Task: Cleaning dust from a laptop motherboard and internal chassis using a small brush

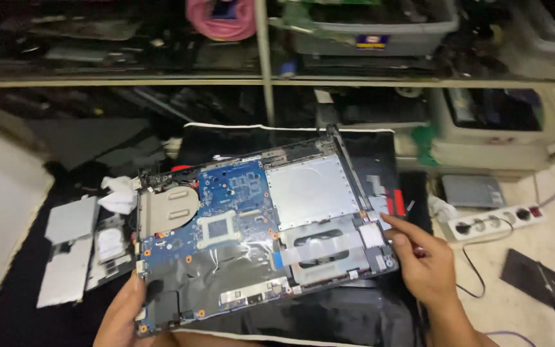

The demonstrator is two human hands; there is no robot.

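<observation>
Panels [65, 254] of grey metal lie flat at the far left on the black mat [354, 318], and just right of them I see a hard drive [110, 244] with a crumpled white cloth [120, 196] above it. My left hand [123, 315] comes next, gripping the near-left corner of the opened laptop base [264, 231]; the thumb lies over the top edge, the other fingers are hidden underneath, so I read them as closed around that corner. The base is tilted, lifted at my side, its far edge toward the shelves [264, 82]. Across it I see a copper-toned cooling fan housing [165, 209], then the blue motherboard [226, 205], then a silvery metal plate [309, 189]. Further right, my right hand [422, 260] has its index finger stretched out, tip touching the right edge of the base, the other fingers curled in loosely and holding nothing. Beyond it on the floor lie a white power strip [496, 222] and a dark flat square piece [531, 276].
</observation>
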